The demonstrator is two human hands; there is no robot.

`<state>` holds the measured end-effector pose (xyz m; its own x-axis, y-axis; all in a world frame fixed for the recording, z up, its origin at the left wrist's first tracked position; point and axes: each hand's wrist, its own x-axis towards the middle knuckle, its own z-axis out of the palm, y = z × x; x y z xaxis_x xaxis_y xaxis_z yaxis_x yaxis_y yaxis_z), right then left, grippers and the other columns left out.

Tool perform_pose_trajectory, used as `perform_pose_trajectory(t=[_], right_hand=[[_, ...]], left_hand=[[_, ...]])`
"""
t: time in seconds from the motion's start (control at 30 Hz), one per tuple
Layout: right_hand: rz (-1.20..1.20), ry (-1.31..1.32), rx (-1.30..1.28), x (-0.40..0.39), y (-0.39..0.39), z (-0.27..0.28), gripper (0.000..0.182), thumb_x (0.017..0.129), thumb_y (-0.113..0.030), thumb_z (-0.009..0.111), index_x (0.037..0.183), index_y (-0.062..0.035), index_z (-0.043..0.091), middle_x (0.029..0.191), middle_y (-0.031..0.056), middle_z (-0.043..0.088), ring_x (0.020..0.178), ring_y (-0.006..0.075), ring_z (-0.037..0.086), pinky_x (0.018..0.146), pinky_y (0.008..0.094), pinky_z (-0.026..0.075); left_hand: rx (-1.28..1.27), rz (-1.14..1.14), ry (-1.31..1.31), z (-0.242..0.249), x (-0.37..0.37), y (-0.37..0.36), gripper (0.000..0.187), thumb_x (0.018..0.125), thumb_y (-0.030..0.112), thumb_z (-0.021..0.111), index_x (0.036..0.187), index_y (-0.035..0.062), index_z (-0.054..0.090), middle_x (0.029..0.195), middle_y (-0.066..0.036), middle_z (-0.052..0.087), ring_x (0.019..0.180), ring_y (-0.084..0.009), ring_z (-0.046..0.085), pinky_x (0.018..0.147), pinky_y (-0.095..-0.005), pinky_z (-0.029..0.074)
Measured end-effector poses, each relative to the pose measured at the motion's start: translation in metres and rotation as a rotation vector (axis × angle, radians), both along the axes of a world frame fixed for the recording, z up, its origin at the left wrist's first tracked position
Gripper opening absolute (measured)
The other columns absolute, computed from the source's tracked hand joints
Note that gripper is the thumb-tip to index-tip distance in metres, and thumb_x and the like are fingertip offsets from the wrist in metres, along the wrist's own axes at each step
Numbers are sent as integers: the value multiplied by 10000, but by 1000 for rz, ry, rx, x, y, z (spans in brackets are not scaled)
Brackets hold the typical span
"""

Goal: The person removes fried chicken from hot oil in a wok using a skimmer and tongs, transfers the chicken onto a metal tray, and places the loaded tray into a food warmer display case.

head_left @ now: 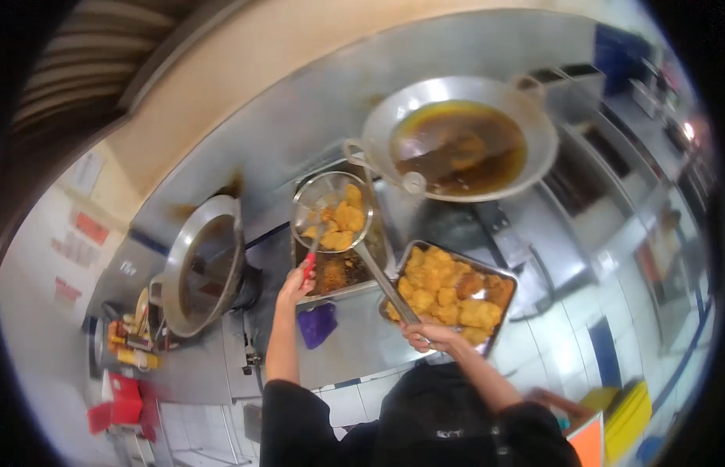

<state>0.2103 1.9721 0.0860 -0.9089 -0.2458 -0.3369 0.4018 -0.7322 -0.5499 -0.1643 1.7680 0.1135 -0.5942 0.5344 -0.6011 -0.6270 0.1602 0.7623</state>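
Observation:
My right hand (427, 335) grips the long metal handle of a round wire strainer (331, 212), which holds several golden fried pieces. My left hand (296, 284) holds a red-handled tool (310, 261) whose tip reaches into the strainer among the pieces. The strainer hangs over a deep metal pan (341, 272) with brown crumbs in it. To the right of that pan, a metal tray (506, 280) is heaped with several fried pieces, and the strainer handle crosses its near left corner.
A large wok (460, 144) of dark oil with a ladle in it sits further back on the steel counter. A second wok (203, 265) stands at the left. A purple cloth (317, 323) lies near the counter's front edge. Bottles and red items crowd the far left.

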Motion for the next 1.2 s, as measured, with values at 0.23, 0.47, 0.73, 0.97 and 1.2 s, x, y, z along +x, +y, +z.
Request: perform_pose_trajectory(t=[0.23,0.47,0.73,0.97,1.2], right_hand=[[-35,-56,-160,1,22,8,90,912,-87,529,977,-105,469,592,-94,364,409,10,310,344,186,222],[17,-81,-86,-15,23,17,84,918,-85,514,972,-118,459,606,-87,372,405,6,301,335,179,213],[55,-14,-274,-33,88,17,49,951,-93,491,977,-112,454,600,-93,357,381,-1,291,300,162,199],[156,-98,-79,-43,90,38,49,948,-98,497,967,-114,455,595,-98,350,384,-6,286,300,166,209],[120,-92,-163,-42,74,25,57,939,-91,502,961,-118,456,584,-94,357,391,3,312,312,172,230]], left_hand=[[172,146,204,30,84,-16,403,990,357,521,1253,55,485,767,12,449,459,-40,330,365,-188,247],[317,178,235,78,127,9,424,999,355,501,1302,60,469,749,27,419,475,-29,308,380,-168,260],[259,2,99,77,270,-87,541,969,456,512,1335,64,443,679,39,420,422,-35,356,357,-191,291],[97,-301,-230,30,353,-104,502,982,412,506,1320,42,466,697,20,433,447,-48,360,388,-173,288],[84,-476,-365,-34,333,-43,500,984,432,495,1312,54,475,709,12,472,453,-57,386,409,-190,316]])
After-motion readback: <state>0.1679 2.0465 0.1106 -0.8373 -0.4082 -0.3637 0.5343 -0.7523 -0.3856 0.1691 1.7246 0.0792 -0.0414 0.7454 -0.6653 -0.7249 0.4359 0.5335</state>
